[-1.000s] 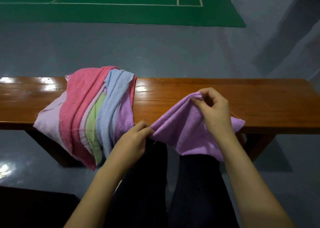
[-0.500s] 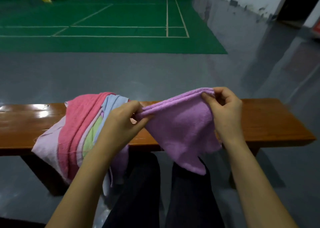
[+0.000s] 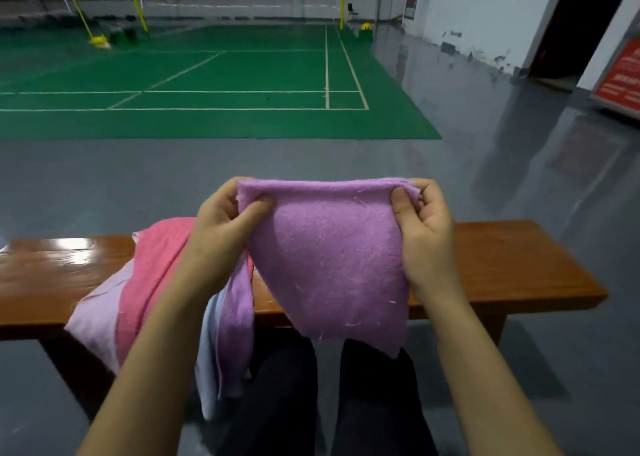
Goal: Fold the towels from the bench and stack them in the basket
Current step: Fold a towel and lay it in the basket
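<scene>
**Purple towel held up by its top corners**

The left hand and right hand each pinch an upper corner of a purple towel, stretching its top edge level from side to side. It hangs straight down above the worktop. Unfolded towels lie nearer the left hand. No basket is visible.

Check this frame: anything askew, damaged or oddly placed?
Mostly the pile of coloured towels: it slumps over the front edge of the glossy wooden bench. The fuzzy purple towel, pinched by left hand and right hand, shows loose threads.
</scene>
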`<state>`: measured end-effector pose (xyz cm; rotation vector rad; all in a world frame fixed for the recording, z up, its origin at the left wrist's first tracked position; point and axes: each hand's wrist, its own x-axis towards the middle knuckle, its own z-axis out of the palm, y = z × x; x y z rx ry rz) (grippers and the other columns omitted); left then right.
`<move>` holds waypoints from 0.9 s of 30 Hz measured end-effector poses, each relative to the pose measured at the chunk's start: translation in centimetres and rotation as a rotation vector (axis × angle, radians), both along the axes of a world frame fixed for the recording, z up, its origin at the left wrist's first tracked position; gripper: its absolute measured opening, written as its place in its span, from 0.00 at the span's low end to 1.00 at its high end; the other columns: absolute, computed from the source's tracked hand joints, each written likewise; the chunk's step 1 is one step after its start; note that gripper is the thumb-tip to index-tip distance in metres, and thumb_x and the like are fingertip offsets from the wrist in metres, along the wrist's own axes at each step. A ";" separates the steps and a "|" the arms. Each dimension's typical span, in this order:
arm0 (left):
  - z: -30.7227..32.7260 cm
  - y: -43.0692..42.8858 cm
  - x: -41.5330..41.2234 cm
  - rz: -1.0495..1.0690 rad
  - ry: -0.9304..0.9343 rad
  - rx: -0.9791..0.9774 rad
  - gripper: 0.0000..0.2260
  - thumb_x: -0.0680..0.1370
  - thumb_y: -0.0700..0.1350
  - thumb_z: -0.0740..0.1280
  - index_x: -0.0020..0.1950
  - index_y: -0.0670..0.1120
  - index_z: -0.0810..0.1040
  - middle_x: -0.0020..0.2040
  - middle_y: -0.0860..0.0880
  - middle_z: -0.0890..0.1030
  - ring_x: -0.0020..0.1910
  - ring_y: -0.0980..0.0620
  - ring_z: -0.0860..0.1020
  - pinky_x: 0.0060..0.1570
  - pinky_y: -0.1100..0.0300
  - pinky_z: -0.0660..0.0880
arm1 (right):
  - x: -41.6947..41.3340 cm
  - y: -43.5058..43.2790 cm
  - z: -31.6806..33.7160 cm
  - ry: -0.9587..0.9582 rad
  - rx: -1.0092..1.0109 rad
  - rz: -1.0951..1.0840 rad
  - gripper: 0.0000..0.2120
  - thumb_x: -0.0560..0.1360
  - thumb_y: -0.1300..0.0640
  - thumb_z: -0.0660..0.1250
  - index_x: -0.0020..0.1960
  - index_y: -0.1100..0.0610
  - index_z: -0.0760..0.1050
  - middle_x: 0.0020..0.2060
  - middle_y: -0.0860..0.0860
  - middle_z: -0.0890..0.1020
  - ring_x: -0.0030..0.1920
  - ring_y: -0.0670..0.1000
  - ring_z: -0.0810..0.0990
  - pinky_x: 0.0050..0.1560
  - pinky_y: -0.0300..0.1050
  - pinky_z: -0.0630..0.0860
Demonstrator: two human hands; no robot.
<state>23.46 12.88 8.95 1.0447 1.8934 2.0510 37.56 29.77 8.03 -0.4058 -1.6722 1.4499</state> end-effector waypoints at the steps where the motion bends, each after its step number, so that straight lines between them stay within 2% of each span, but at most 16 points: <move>1: -0.5 0.3 -0.2 0.006 -0.047 -0.007 0.02 0.76 0.41 0.68 0.44 0.47 0.79 0.37 0.55 0.81 0.39 0.57 0.76 0.40 0.65 0.74 | -0.4 0.1 -0.1 0.002 -0.016 0.001 0.05 0.80 0.54 0.60 0.47 0.50 0.72 0.40 0.48 0.76 0.37 0.43 0.74 0.36 0.35 0.72; 4: -2.3 1.0 -1.6 0.070 -0.062 -0.086 0.10 0.77 0.40 0.67 0.40 0.51 0.83 0.37 0.55 0.81 0.38 0.57 0.76 0.41 0.59 0.74 | -1.9 1.0 -0.9 -0.033 -0.061 -0.024 0.04 0.80 0.56 0.62 0.46 0.50 0.73 0.42 0.48 0.79 0.39 0.42 0.76 0.38 0.32 0.73; 7: -2.8 2.4 -2.9 0.116 -0.028 -0.123 0.07 0.76 0.40 0.68 0.40 0.49 0.82 0.37 0.53 0.79 0.39 0.56 0.73 0.43 0.57 0.72 | -4.1 2.2 -1.9 -0.084 -0.117 -0.079 0.03 0.79 0.56 0.63 0.48 0.53 0.74 0.43 0.48 0.80 0.43 0.45 0.78 0.39 0.31 0.73; 9: -1.4 3.7 -3.7 0.159 0.014 -0.079 0.08 0.77 0.39 0.67 0.41 0.50 0.80 0.35 0.56 0.79 0.38 0.58 0.72 0.41 0.59 0.71 | -5.7 3.2 -1.3 -0.062 -0.138 -0.124 0.03 0.79 0.56 0.63 0.49 0.56 0.75 0.43 0.49 0.80 0.44 0.47 0.78 0.40 0.34 0.73; 11: 1.2 4.8 -4.6 0.178 0.100 -0.036 0.08 0.78 0.39 0.66 0.41 0.50 0.79 0.36 0.53 0.77 0.38 0.58 0.71 0.40 0.60 0.70 | -7.1 4.0 0.7 -0.002 -0.127 -0.164 0.05 0.79 0.56 0.64 0.51 0.58 0.75 0.44 0.50 0.80 0.45 0.47 0.78 0.43 0.36 0.74; 13: 4.0 5.4 -5.3 0.184 0.212 -0.018 0.07 0.78 0.40 0.66 0.43 0.51 0.78 0.38 0.51 0.77 0.38 0.58 0.71 0.39 0.62 0.69 | -7.8 4.5 3.3 0.078 -0.103 -0.174 0.05 0.79 0.57 0.64 0.51 0.58 0.75 0.44 0.50 0.80 0.44 0.45 0.77 0.43 0.35 0.73; 16: 5.5 4.9 -5.5 0.186 0.297 0.002 0.06 0.79 0.40 0.65 0.47 0.51 0.78 0.39 0.53 0.78 0.39 0.59 0.73 0.41 0.65 0.71 | -7.5 4.4 4.7 0.145 -0.055 -0.141 0.05 0.79 0.57 0.64 0.51 0.59 0.75 0.43 0.50 0.80 0.42 0.42 0.77 0.42 0.32 0.72; 19: 1.5 3.5 -5.0 0.174 0.276 -0.058 0.06 0.78 0.41 0.65 0.46 0.51 0.79 0.38 0.59 0.80 0.38 0.65 0.74 0.41 0.67 0.72 | -6.5 3.9 1.3 0.042 -0.045 -0.088 0.03 0.79 0.57 0.63 0.50 0.56 0.75 0.43 0.49 0.80 0.43 0.41 0.78 0.42 0.32 0.73; 22: -6.1 1.9 -3.8 0.139 0.177 -0.201 0.03 0.75 0.47 0.65 0.43 0.55 0.78 0.35 0.62 0.80 0.37 0.68 0.73 0.40 0.69 0.71 | -5.2 2.9 -5.6 -0.057 -0.121 -0.048 0.04 0.79 0.60 0.63 0.46 0.54 0.74 0.41 0.48 0.80 0.40 0.39 0.77 0.40 0.32 0.72; 24: -11.4 0.7 -2.9 0.118 0.093 -0.293 0.04 0.73 0.50 0.65 0.42 0.54 0.78 0.36 0.62 0.80 0.38 0.68 0.73 0.42 0.69 0.71 | -4.3 2.0 -10.7 -0.140 -0.177 -0.047 0.07 0.79 0.62 0.63 0.45 0.52 0.73 0.41 0.49 0.80 0.42 0.42 0.77 0.42 0.33 0.73; 25: -13.5 0.3 -2.4 0.102 0.056 -0.329 0.04 0.73 0.51 0.65 0.41 0.54 0.78 0.37 0.63 0.80 0.39 0.68 0.73 0.43 0.70 0.71 | -3.9 1.4 -13.0 -0.190 -0.211 -0.045 0.07 0.79 0.62 0.62 0.45 0.52 0.73 0.42 0.49 0.80 0.44 0.44 0.77 0.43 0.32 0.72; 27: -16.6 -0.2 -1.7 0.068 -0.022 -0.387 0.05 0.75 0.45 0.67 0.40 0.53 0.78 0.36 0.65 0.80 0.38 0.72 0.73 0.42 0.74 0.70 | -3.1 0.5 -16.5 -0.272 -0.275 -0.046 0.06 0.80 0.61 0.61 0.45 0.51 0.71 0.43 0.49 0.78 0.45 0.47 0.75 0.41 0.29 0.71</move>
